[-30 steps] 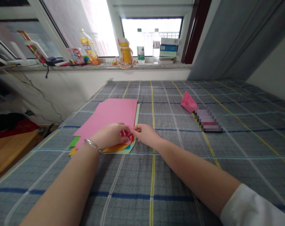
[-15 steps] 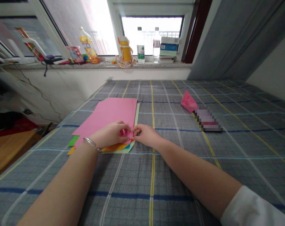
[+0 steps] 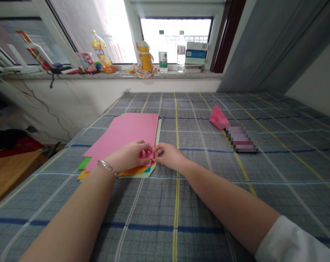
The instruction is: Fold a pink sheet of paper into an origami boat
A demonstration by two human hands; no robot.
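Two bare hands meet at the near right corner of a stack of coloured sheets, with a small folded pink paper between them. Clock directions run from that paper, with twelve towards the window. The left hand, a silver bracelet at its wrist, grasps the paper between curled fingers and thumb; the right hand pinches its right edge with the fingertips. The folds themselves are largely hidden by the fingers. The stack, pink on top, spreads towards ten o'clock, with orange, blue and green edges showing beneath. At two o'clock a larger folded pink piece rests on the plaid cover, and just beside it, near three o'clock, lies a phone with a blurred screen. On the windowsill, a yellow flask stands at twelve, two clear bottles between twelve and one, some stacked boxes at one, and a bottle with an orange label at eleven.
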